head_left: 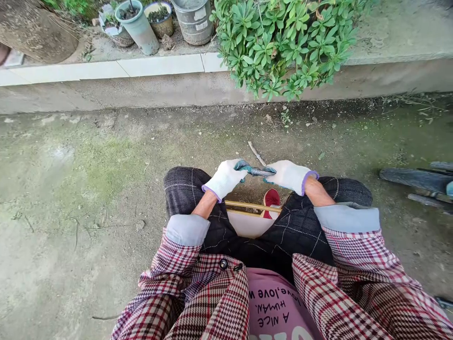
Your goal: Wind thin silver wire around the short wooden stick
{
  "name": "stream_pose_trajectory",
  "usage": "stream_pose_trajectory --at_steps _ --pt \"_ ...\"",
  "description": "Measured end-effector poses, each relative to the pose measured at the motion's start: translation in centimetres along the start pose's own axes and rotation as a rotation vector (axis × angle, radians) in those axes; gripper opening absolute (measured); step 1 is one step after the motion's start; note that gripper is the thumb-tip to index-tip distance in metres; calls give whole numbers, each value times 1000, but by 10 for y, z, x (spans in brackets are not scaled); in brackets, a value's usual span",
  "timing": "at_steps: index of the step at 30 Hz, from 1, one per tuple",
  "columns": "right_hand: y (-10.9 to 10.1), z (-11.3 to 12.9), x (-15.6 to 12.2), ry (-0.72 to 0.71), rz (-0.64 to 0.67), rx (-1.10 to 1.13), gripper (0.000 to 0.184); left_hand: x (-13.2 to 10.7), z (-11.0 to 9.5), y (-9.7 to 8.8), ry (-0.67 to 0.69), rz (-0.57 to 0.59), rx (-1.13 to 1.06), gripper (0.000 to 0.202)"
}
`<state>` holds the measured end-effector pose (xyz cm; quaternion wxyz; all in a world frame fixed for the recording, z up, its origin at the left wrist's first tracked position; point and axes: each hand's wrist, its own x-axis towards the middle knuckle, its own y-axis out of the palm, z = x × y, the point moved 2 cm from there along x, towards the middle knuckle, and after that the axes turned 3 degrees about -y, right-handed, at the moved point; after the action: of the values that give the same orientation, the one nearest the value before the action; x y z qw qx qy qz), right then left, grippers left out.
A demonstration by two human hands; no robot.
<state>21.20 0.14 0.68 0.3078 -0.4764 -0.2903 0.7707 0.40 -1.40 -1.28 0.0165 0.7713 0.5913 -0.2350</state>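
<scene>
I sit with my knees apart, both hands in white gloves with green fingertips held out over them. My left hand [226, 177] is closed on one end of a short grey stick [257, 172]. My right hand [288, 175] pinches the other end. The stick lies level between the two hands. A thinner pale twig [256, 153] lies on the ground just beyond them. My red shoe [271, 198] shows between my legs, beside the wooden rail of a stool [253, 206].
Bare mossy concrete ground stretches to the left. A low concrete kerb [141, 66] runs across the back with several plant pots [139, 23] and a leafy green bush [283, 42]. Dark objects [417, 179] lie at the right edge.
</scene>
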Motion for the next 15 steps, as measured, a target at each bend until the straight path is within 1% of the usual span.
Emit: stream_pose_trajectory --at_steps 4,6,8,10,13,15 --pt "1 3 5 -35 -98 136 6 -6 -7 18 -160 91 -243 11" --pt "-2 0 1 -27 -137 335 8 -6 -8 20 -184 127 -323 12" --pt "-6 -5 -4 -10 -159 649 13 -5 -7 19 -153 142 -396 13" --pt "-9 -8 -10 -6 -152 928 19 -2 -5 14 -83 144 -440 12" --pt "-10 -9 -15 -29 -113 1090 30 0 -3 9 23 155 -387 7" --pt "-11 -11 -18 -58 -106 1156 37 0 -3 8 53 190 -337 8"
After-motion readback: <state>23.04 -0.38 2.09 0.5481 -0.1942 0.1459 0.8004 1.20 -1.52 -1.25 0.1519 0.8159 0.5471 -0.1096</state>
